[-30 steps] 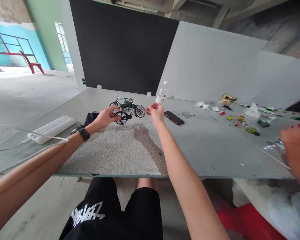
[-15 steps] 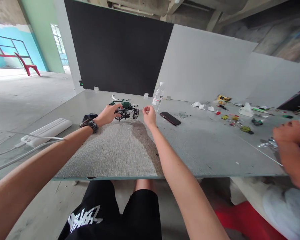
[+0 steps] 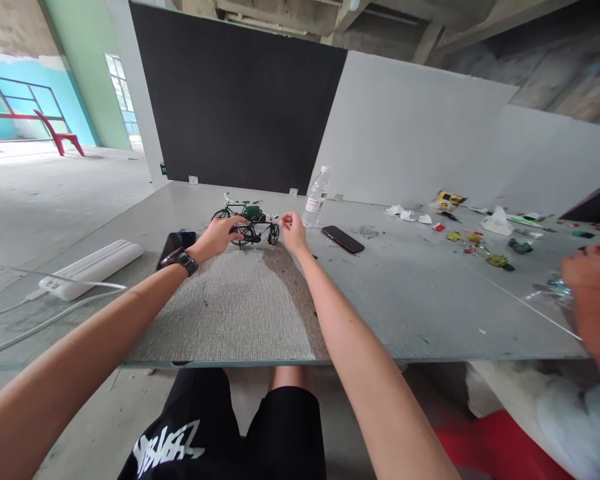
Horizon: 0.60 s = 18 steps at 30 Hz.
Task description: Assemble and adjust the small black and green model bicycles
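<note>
Two small model bicycles stand at the far middle of the grey table point(image 3: 380, 293): a black one point(image 3: 256, 232) in front and a green one point(image 3: 240, 209) behind it. My left hand point(image 3: 219, 236), with a black watch on its wrist, curls its fingers round the rear of the black bicycle. My right hand point(image 3: 293, 231) is closed in a pinch right beside that bicycle's front wheel and handlebar. What the pinch holds is too small to make out.
A water bottle point(image 3: 315, 198) and a dark phone point(image 3: 343, 239) lie right of the bicycles. Another phone point(image 3: 176, 244) and a white power strip point(image 3: 91, 259) with cables lie at left. Small parts point(image 3: 480, 237) litter the far right, where another person's hand point(image 3: 593, 293) works.
The black bicycle came down from the air onto the table near the green one. My right hand closed into a pinch and moved in beside its front wheel.
</note>
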Each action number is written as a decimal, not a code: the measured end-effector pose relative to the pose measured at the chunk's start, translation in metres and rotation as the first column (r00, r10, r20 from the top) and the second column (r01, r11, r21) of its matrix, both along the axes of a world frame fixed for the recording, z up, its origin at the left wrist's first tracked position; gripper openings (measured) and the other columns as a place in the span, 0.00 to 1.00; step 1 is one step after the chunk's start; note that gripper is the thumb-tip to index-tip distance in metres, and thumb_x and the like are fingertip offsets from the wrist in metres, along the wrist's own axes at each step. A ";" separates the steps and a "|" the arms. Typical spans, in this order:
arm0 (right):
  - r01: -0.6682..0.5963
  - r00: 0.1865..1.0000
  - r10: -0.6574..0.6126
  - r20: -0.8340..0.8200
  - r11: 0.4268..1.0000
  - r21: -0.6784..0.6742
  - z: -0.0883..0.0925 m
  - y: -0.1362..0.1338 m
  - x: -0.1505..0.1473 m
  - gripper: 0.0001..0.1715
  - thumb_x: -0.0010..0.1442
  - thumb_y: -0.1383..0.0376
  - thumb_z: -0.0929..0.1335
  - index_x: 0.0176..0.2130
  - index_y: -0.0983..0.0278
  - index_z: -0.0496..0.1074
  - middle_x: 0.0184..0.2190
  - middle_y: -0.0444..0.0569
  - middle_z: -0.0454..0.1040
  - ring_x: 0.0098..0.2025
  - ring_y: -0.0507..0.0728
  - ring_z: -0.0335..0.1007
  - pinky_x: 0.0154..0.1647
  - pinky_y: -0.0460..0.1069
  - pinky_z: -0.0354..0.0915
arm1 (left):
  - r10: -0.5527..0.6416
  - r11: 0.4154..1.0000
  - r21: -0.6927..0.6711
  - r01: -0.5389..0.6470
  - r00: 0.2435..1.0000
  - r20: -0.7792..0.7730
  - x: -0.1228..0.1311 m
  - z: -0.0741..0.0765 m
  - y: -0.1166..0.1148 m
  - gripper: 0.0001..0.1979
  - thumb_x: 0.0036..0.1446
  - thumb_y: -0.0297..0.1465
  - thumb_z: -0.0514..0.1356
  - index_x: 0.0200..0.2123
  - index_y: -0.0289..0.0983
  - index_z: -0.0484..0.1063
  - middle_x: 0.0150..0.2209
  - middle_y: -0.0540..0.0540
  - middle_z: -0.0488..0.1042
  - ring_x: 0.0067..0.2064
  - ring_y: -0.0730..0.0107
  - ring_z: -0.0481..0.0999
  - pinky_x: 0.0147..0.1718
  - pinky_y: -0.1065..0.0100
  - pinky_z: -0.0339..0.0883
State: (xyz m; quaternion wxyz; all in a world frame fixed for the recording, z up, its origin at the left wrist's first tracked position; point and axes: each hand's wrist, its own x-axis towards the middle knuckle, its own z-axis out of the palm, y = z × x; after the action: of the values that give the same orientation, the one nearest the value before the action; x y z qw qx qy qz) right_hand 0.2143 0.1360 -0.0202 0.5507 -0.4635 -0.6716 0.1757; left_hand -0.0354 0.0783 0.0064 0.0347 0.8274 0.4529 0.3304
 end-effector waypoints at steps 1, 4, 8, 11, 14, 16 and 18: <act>-0.002 1.000 0.002 0.007 1.000 0.000 0.000 0.001 -0.001 0.03 0.61 0.68 0.63 0.36 0.59 0.62 0.37 0.48 0.72 0.41 0.57 0.71 0.46 0.54 0.65 | 0.001 1.000 -0.002 -0.001 1.000 0.003 0.000 -0.001 0.000 0.16 0.64 0.32 0.62 0.55 0.39 0.75 0.33 0.45 0.79 0.33 0.62 0.76 0.38 0.63 0.67; -0.003 1.000 0.003 0.025 1.000 0.001 0.001 0.004 -0.003 0.04 0.61 0.69 0.62 0.36 0.59 0.62 0.37 0.47 0.71 0.41 0.56 0.70 0.45 0.53 0.65 | 0.009 1.000 -0.009 -0.009 1.000 0.013 0.001 -0.002 -0.001 0.17 0.64 0.33 0.62 0.55 0.39 0.75 0.34 0.44 0.80 0.34 0.61 0.77 0.39 0.63 0.68; 0.011 0.999 -0.012 0.046 1.000 0.007 0.002 0.003 -0.003 0.05 0.61 0.70 0.62 0.37 0.59 0.63 0.37 0.47 0.71 0.41 0.56 0.68 0.45 0.52 0.64 | 0.049 0.999 -0.006 -0.049 0.998 0.045 0.003 -0.003 -0.003 0.17 0.63 0.34 0.63 0.54 0.37 0.74 0.39 0.41 0.81 0.40 0.57 0.78 0.43 0.61 0.68; 0.033 0.998 -0.033 0.054 0.999 0.010 0.001 -0.002 0.000 0.04 0.61 0.69 0.63 0.36 0.59 0.62 0.37 0.48 0.71 0.40 0.56 0.67 0.45 0.52 0.64 | 0.077 0.997 -0.012 -0.077 0.995 0.064 0.003 -0.004 -0.004 0.14 0.62 0.36 0.65 0.48 0.36 0.76 0.37 0.40 0.80 0.41 0.55 0.78 0.43 0.60 0.68; 0.053 0.997 -0.054 0.055 0.999 0.010 0.001 -0.006 0.003 0.03 0.61 0.68 0.63 0.36 0.59 0.62 0.37 0.48 0.71 0.39 0.55 0.66 0.44 0.52 0.64 | 0.097 0.995 -0.030 -0.095 0.992 0.084 0.003 -0.005 -0.005 0.10 0.60 0.38 0.66 0.40 0.36 0.77 0.31 0.42 0.78 0.36 0.57 0.77 0.39 0.60 0.67; 0.067 0.996 -0.067 0.053 0.998 0.006 0.001 -0.009 0.004 0.03 0.61 0.69 0.63 0.37 0.60 0.63 0.37 0.48 0.71 0.38 0.55 0.66 0.42 0.51 0.64 | 0.108 0.993 -0.047 -0.104 0.989 0.099 0.004 -0.007 -0.006 0.10 0.60 0.38 0.66 0.34 0.37 0.76 0.29 0.43 0.77 0.34 0.58 0.76 0.37 0.61 0.67; 0.077 0.996 -0.077 0.052 0.997 -0.002 0.002 -0.010 0.005 0.04 0.62 0.69 0.62 0.37 0.60 0.63 0.37 0.49 0.71 0.37 0.55 0.66 0.42 0.52 0.64 | 0.117 0.992 -0.064 -0.110 0.987 0.113 0.004 -0.007 -0.007 0.11 0.59 0.39 0.66 0.30 0.38 0.74 0.27 0.44 0.76 0.32 0.59 0.75 0.35 0.61 0.66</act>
State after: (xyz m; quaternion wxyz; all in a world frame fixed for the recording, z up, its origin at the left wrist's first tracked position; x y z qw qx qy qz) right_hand 0.2190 0.1256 -0.0184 0.5385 -0.4946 -0.6670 0.1433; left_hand -0.0312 0.0717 -0.0010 0.0660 0.7783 0.5058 0.3662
